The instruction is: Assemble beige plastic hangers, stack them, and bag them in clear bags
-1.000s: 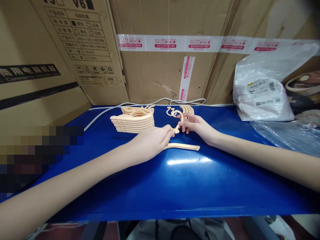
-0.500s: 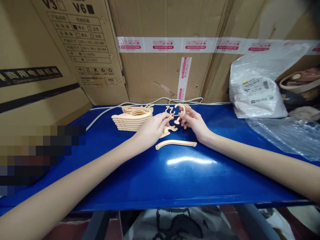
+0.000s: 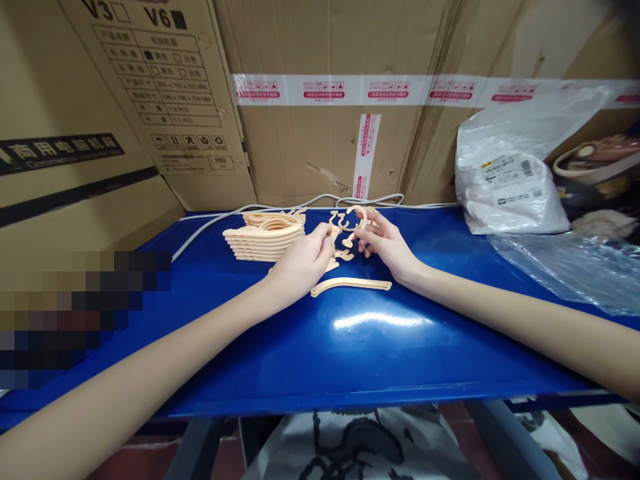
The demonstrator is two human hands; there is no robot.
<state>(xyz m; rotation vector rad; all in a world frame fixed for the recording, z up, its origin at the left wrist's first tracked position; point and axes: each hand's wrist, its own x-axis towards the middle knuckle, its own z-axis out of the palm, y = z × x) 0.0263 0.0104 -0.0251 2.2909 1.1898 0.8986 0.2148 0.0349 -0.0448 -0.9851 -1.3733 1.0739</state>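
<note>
My left hand point(image 3: 301, 262) is closed on a small peach plastic piece point(image 3: 333, 233) at the middle of the blue table point(image 3: 350, 353). My right hand point(image 3: 385, 245) pinches a curved peach hook part point(image 3: 356, 215) right beside it, and the two pieces almost touch. A long curved peach bar point(image 3: 351, 285) lies flat just in front of both hands. Another small peach piece point(image 3: 343, 255) rests between the hands. A stack of several peach hanger-shaped parts point(image 3: 265, 235) stands left of the hands.
Cardboard boxes point(image 3: 325, 100) wall the table's back and left. A white cable point(image 3: 210, 223) runs along the back edge. A white plastic bag with a label point(image 3: 505, 187) and clear plastic film point(image 3: 575, 267) lie at the right. A blurred patch covers the left.
Both hands moved away from me toward the back of the table, lifting their small pieces off the long bar, which stays flat. The pieces have come closer together.
</note>
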